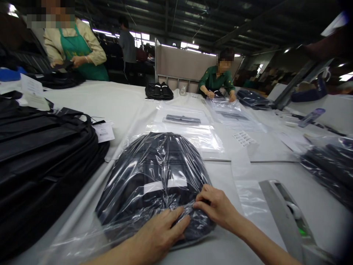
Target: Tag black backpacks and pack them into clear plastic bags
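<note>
A black backpack (131,178) lies on the table in front of me inside a clear plastic bag (190,162). Two white strips cross its straps under the film. My left hand (158,233) rests on the near part of the bag, its fingers stretched out over crumpled plastic. To the right of it, my right hand (216,204) pinches the film at the bag's right edge, thumb against fingers. Loose plastic spreads toward the lower left, partly beneath my left forearm.
Black backpacks with paper tags (103,131) are piled at left (41,162). Flat plastic bags (183,119) and a label sheet (245,139) lie ahead. A grey device (286,217) and bagged goods (331,162) are at right. Two co-workers handle items across the table (118,95).
</note>
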The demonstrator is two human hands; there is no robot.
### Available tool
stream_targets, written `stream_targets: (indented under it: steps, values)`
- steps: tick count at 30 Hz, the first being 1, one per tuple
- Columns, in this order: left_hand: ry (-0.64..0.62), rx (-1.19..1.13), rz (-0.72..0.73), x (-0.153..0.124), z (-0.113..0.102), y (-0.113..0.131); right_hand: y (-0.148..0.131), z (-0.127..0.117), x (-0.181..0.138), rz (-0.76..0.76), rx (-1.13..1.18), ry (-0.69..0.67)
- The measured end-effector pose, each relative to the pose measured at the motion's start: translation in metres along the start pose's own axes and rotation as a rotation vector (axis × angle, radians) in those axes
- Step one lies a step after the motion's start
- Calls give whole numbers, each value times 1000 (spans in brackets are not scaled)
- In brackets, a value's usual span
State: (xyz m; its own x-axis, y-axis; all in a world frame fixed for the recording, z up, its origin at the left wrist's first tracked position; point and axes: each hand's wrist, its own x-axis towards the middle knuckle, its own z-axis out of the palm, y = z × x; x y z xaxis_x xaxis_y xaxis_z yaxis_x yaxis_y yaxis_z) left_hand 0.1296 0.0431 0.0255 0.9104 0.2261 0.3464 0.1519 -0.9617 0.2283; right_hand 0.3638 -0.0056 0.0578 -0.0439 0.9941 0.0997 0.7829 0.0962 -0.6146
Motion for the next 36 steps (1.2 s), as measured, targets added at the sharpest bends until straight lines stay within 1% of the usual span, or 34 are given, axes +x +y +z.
stream_targets:
  steps: [4,8,10,12,14,16,19,21,23,25,26,27,29,31,32,33,34,35,36]
  values:
    - [19,102,16,-4,5,0,10,8,-1,91,40,127]
    - [88,164,59,-6,15,-1,18,17,-7,92,105,315]
    - [133,199,69,-7,19,-1,24,20,-10,78,82,422]
    - [138,230,69,-6,20,-1,30,23,-11,81,61,490]
    - [96,241,62,-4,17,0,37,25,-12,130,97,501]
    - [45,234,44,-2,13,1,44,29,-12,190,175,455]
    - [47,201,6,0,10,1,57,36,-12,283,242,442]
    - [64,181,-6,0,12,1,63,41,-9,304,188,481]
    - [64,184,-2,0,14,0,67,37,-6,273,94,524]
    - [63,206,6,-1,16,-1,70,19,-9,239,24,576]
    - [65,217,11,-1,17,-2,71,3,-15,238,2,610]
    - [74,229,21,-2,17,-3,73,-18,-26,248,-22,650]
    - [112,253,57,-2,18,-7,79,-68,-62,322,-92,747]
    - [169,284,116,-2,21,-13,87,-116,-113,527,-128,817]
    - [199,296,151,-1,23,-17,90,-136,-139,656,-119,826]
    - [226,301,179,0,26,-20,92,-150,-164,776,-92,815]
    - [252,298,194,1,29,-23,95,-159,-185,868,-49,785]
    - [279,289,192,2,31,-26,97,-163,-202,924,-3,744]
    - [299,278,179,3,33,-27,99,-163,-213,946,40,699]
